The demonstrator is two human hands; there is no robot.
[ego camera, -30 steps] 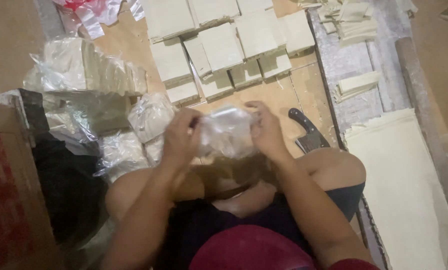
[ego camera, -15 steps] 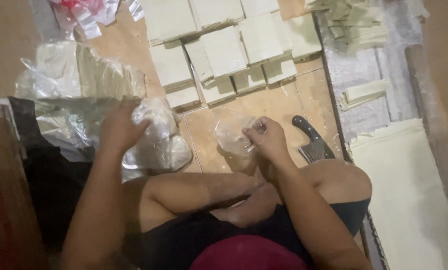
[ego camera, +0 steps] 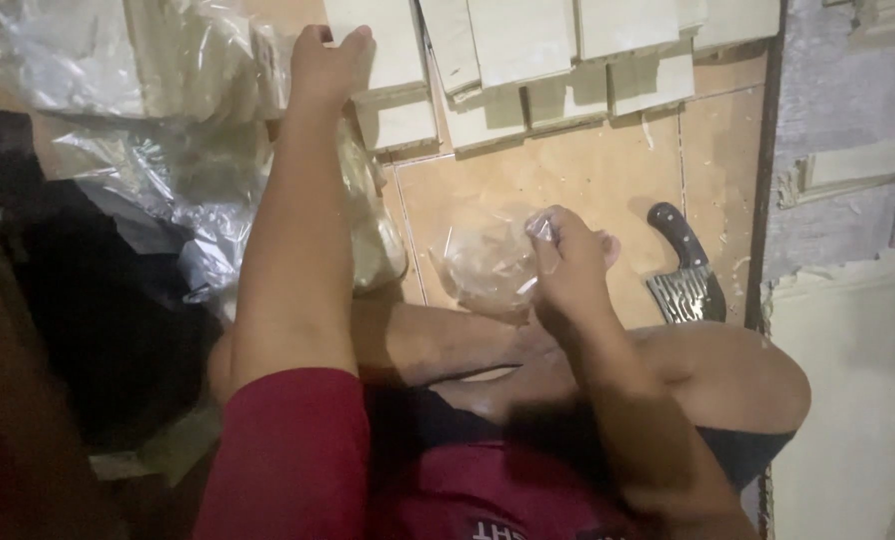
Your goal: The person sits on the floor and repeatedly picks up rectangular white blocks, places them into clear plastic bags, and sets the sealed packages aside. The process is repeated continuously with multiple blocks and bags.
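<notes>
Clear plastic bag pinched at mouth by right hand. Left hand, fingers spread (empty), touching pale block at floor's far edge; grip one block squarely.

Bag: clear, glossy
Blocks: pale cream
Floor: tan
Knife: dark handle, blade seemingly wavy-patterned
Sleeve: red

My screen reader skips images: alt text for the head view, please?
Seated on a tiled floor, a person's right hand pinches a clear plastic bag while the left hand reaches to pale rectangular blocks. A cleaver lies nearby.
</notes>
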